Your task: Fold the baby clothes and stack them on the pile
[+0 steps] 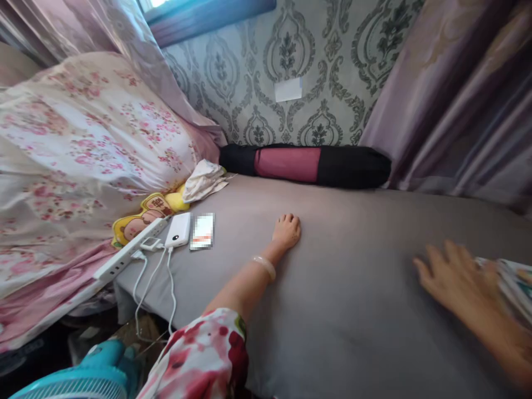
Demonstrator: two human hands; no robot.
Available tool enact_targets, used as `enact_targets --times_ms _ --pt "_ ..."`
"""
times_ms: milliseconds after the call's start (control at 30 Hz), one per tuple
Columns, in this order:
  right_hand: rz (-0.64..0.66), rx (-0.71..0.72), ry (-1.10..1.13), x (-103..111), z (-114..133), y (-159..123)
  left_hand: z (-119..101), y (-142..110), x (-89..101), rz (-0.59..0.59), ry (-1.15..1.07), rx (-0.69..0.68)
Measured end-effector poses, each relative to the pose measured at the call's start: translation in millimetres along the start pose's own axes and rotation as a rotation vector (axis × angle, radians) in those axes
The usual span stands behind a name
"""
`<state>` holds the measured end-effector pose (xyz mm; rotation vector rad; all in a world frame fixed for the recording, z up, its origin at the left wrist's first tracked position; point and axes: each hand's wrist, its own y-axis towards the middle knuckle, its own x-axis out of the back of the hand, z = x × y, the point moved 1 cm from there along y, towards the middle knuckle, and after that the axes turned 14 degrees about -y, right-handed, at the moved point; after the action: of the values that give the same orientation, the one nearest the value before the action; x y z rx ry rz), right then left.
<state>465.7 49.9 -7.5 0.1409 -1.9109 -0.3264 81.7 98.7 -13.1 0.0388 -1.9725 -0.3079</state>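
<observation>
My left hand (286,230) lies palm down on the grey bed sheet (341,288), fingers together and flat, holding nothing; a pale bangle circles its wrist. My right hand (453,274) reaches out at the right with fingers spread, motion-blurred, hovering over the sheet beside a colourful printed item (513,282) at the frame's edge. It grips nothing that I can see.
A white power bank (178,230), a small card (202,231) and a white power strip (128,255) with cables lie at the bed's left edge. A floral quilt (83,155) is piled left. A black-and-pink bolster (307,164) lies along the wall. A teal fan (91,371) stands below.
</observation>
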Motion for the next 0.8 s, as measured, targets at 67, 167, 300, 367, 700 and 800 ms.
enact_targets --times_ms 67,167,300,367,700,800 --pt "0.116 0.125 0.042 12 50 6 0 0 0.8 0.010 -0.001 0.003" --pt "0.242 0.198 0.133 28 113 17 1 1 1.0 0.025 -0.003 0.012" --pt "0.217 0.275 0.181 46 174 27 3 0 -1.8 -0.002 -0.017 -0.003" --pt "0.194 0.300 0.186 51 196 28 5 2 -3.1 -0.016 -0.041 -0.009" --pt "0.071 0.288 0.163 52 220 24 92 36 50.0 -0.305 -1.084 0.555" --pt "0.055 0.280 0.163 51 220 24 142 32 84.6 -0.507 -1.084 0.683"
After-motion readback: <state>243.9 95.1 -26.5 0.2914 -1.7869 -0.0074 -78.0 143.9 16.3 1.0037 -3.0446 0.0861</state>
